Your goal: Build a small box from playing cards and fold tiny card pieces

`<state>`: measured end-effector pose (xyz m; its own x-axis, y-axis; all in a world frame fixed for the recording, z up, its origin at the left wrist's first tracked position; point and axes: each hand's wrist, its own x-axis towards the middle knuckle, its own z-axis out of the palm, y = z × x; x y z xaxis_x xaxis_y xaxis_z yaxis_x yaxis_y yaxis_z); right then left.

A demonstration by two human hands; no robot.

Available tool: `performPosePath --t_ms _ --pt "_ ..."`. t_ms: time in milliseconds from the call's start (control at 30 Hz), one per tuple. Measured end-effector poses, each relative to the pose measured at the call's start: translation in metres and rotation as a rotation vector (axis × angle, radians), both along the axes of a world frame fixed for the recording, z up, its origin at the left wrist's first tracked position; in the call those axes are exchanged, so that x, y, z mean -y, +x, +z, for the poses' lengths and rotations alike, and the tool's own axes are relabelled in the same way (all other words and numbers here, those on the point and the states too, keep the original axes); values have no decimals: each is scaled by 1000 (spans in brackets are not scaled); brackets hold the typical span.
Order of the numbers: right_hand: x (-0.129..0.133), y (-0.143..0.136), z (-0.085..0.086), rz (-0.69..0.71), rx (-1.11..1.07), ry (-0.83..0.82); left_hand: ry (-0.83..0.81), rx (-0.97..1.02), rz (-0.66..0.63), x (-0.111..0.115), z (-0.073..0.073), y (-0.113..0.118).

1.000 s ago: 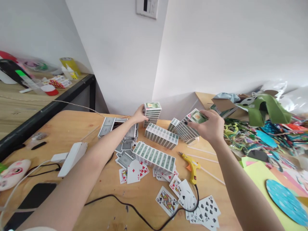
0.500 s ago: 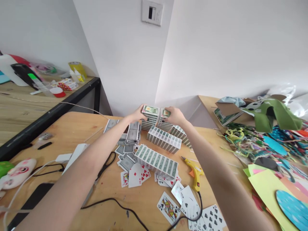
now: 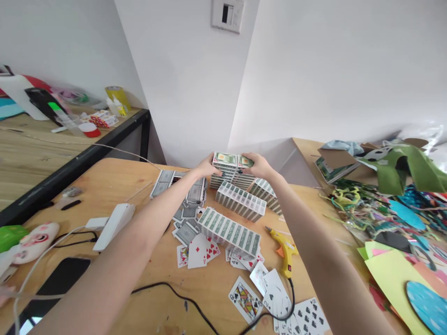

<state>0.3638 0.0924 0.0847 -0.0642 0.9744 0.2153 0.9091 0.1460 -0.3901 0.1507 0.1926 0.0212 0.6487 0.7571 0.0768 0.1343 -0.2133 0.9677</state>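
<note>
At the far edge of the table, my left hand (image 3: 206, 168) is closed round the side of a stack of playing card boxes (image 3: 224, 166) with green-and-white tops. My right hand (image 3: 261, 167) grips a second stack of card boxes (image 3: 246, 163) from the right. The two stacks stand upright, side by side and touching or nearly so. In front of them lie a row of card boxes (image 3: 240, 201) and a nearer row (image 3: 230, 233). Partly behind my right forearm is another row (image 3: 266, 191). Loose grey-backed cards (image 3: 186, 232) spread to the left.
A yellow glue gun (image 3: 287, 253) lies on the right, its black cord (image 3: 185, 302) crossing the front. Face-up cards (image 3: 245, 299) are scattered nearby. Phone (image 3: 57, 284), white power strip (image 3: 114, 225) and plush toy (image 3: 37, 242) sit left; coloured paper (image 3: 394, 274) and yarn (image 3: 359, 204) pile up right.
The gap between the two stacks of card boxes has closed, as my hands pressed them together. The view has shifted slightly, and more of the power strip and phone shows.
</note>
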Motion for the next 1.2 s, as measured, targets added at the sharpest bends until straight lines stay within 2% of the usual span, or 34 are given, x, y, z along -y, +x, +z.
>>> performPosePath --t_ms 133,233,367,500,667,733,833,900,967,1100,1200 --pt "6 6 4 39 -19 0 32 78 12 7 -8 -4" --pt "17 14 8 19 -84 -23 62 160 23 12 -8 -11" --pt "27 21 12 -27 -65 -46 77 119 56 15 4 -21" --pt "20 16 13 -58 41 -28 119 52 50 19 20 -27" --pt "4 3 10 -98 222 -81 216 -10 36 27 24 -28" --pt "0 -1 8 -97 292 -106 308 -66 93 33 24 -27" --pt "3 -4 8 -94 314 -127 539 -130 256 43 26 -25" --pt "10 -4 8 -101 320 -117 636 -139 285 46 27 -24" --pt "21 -4 7 -126 324 -91 599 -126 245 45 26 -21" --pt "44 -8 3 -241 343 -15 280 -86 202 32 20 -8" --pt "60 -15 -2 -325 365 63 249 -42 179 23 15 7"
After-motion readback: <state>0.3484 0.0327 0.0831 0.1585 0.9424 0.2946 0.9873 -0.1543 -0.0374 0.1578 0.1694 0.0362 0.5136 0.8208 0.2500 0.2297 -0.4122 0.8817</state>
